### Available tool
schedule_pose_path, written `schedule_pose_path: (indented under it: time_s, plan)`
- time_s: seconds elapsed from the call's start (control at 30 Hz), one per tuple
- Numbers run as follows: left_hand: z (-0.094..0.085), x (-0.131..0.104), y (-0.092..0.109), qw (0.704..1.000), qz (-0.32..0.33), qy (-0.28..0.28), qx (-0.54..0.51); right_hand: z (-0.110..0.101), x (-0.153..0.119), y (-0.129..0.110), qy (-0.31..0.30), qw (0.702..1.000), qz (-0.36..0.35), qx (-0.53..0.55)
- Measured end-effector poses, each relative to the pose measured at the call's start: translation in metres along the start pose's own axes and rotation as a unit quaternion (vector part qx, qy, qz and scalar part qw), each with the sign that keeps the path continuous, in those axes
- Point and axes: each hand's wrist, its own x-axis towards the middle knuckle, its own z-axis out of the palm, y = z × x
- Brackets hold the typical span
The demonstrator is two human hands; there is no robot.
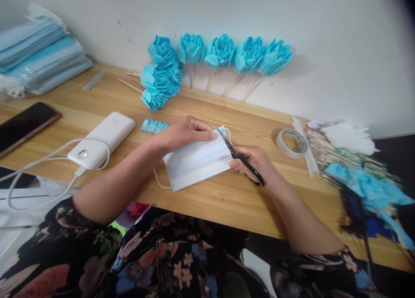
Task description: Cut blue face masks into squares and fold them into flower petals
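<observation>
Near the table's [201,205] front edge, my left hand [189,131] pinches the mask [197,161], seemingly steadying it; my right hand [255,158] grips scissors [234,152].

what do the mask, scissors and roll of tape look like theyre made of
Mask: likely thin nonwoven fabric, matte, with soft pleat lines.
Scissors: grey blades that look like metal; glossy black handles, probably plastic, given the highlights.
Roll of tape: pale, somewhat translucent, perhaps plastic film; its core's material is unclear.
</observation>
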Motion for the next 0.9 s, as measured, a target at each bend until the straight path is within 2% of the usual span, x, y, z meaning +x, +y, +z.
schedule_pose_path:
  time_s: [0.17,0.37,0.43,0.5,0.63,0.77,0.9]
  plan:
    - [-0.001,0.0,0.001,1.0,-0.013,-0.007,0.012,-0.001,0.0,-0.003,0.026,1.0,0.009,-0.01]
    - [-0.01,0.002,0.001,0.999,-0.039,0.011,0.036,-0.013,0.001,-0.006,0.174,0.985,0.014,0.009]
    - [-0.013,0.006,-0.002,0.999,-0.031,0.039,0.019,-0.017,0.003,-0.004,0.214,0.976,0.014,0.035]
    - [-0.015,0.01,-0.006,0.996,-0.013,0.09,-0.004,-0.019,0.005,-0.001,0.232,0.971,0.019,0.061]
    - [-0.016,0.015,-0.01,0.979,0.019,0.197,-0.042,-0.022,0.01,0.005,0.227,0.966,0.031,0.12]
    - [-0.015,0.019,-0.012,0.963,0.088,0.244,-0.072,-0.021,0.013,0.007,0.213,0.961,0.056,0.168]
    - [-0.016,0.025,-0.017,0.942,0.097,0.3,-0.116,-0.018,0.014,0.009,0.205,0.963,0.056,0.165]
